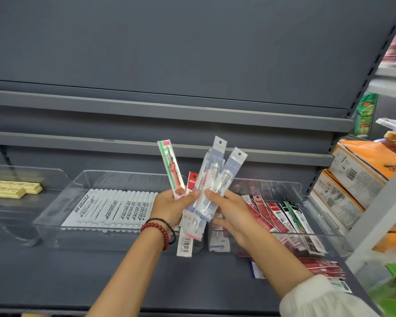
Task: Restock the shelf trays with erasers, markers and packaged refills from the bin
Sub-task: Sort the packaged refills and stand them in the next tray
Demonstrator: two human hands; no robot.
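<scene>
As left hand [169, 209], right hand [233, 216] grip refill packs [212, 179], markers [114, 207] fill middle tray [89, 239], erasers [9, 189] left tray [14, 234]

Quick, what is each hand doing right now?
Left hand: grips a fan of refill packets.
Right hand: pinches the pale blue packets.

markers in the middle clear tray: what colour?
White barrel markers with black lettering, in the clear plastic tray; the head view shows it best.
</scene>
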